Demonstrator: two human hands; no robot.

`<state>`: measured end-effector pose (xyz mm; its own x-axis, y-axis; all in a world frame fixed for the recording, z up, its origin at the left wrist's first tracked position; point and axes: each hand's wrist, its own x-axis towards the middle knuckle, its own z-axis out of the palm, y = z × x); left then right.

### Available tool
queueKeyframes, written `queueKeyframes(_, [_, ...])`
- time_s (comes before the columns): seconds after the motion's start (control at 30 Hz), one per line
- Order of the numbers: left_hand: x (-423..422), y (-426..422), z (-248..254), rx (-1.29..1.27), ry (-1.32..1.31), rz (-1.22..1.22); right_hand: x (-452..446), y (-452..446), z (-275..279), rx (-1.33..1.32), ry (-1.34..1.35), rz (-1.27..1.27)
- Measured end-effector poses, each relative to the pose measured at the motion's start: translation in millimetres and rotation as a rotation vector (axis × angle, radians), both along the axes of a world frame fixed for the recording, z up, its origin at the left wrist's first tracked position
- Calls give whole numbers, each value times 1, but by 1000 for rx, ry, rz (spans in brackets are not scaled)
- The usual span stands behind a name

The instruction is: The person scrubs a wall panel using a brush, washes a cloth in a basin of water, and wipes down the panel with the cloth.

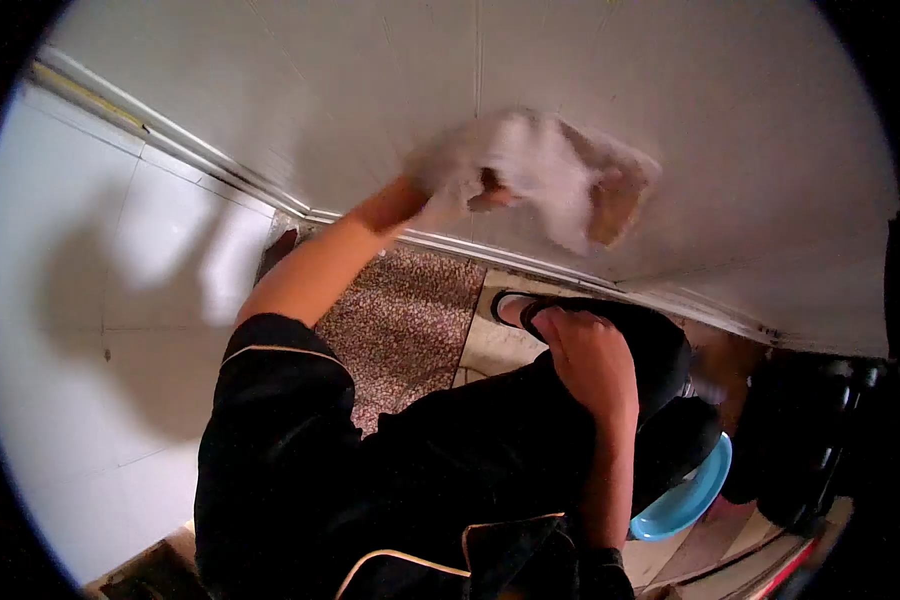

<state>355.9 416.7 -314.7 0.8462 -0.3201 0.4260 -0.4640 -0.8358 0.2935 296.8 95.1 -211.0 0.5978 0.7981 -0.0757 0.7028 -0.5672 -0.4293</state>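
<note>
A pale, greyish-white cloth point(545, 165) is bunched in my left hand point(492, 192), which reaches out against the white panelled surface point(370, 110). Motion blurs the cloth, and it hides most of the fingers. A brownish patch point(618, 207) shows at its far right end. My right hand point(592, 360) lies over my bent knee in black trousers, holding nothing, its fingers stretched downward.
White tiles point(65, 260) cover the left side. A speckled brown stone slab point(400, 320) lies below the panel's bottom edge. A blue basin point(685, 505) sits beside my right leg, near dark objects point(800, 430) at the right.
</note>
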Motion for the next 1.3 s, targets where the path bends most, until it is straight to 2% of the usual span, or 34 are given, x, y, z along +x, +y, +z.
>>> queueKeyframes(0.07, [-30,47,8,188,-271,214,-1,2,7,-13,24,-30])
queueKeyframes(0.13, [-59,89,6,228,-475,514,-1,-2,6,-34,49,-66])
queueKeyframes(0.17, [-69,104,1,194,-558,685,0,-4,2,-13,46,-49])
queueKeyframes(0.27, [-80,115,-22,-114,-689,1074,2,-5,3,-22,40,-18])
queueKeyframes(0.37, [-61,83,-48,-294,-687,1202,-1,-6,-2,-5,3,-17])
queueKeyframes(0.47, [-34,17,-62,-302,-628,1167,-2,-4,0,-111,-3,9])
queueKeyframes(0.57, [-9,-62,-60,-232,-571,1023,-2,-8,-1,-14,-27,41])
queueKeyframes(0.8, [16,-214,-1,-34,-550,379,9,-22,6,-93,62,-63])
queueKeyframes(0.87, [18,-234,16,25,-585,218,19,-31,6,-6,180,-244])
queueKeyframes(0.93, [18,-231,21,68,-607,128,21,-36,6,71,274,-279])
queueKeyframes(1.0, [16,-211,17,87,-603,111,18,-41,-5,135,380,-160])
queueKeyframes(1.03, [15,-197,15,95,-589,120,15,-43,-8,14,375,-141])
queueKeyframes(1.07, [12,-181,9,89,-578,136,12,-44,-6,20,382,-157])
queueKeyframes(1.13, [6,-150,6,83,-546,206,6,-44,1,-15,230,-155])
queueKeyframes(1.3, [-9,-75,0,-39,-511,528,-6,-52,-4,19,105,-170])
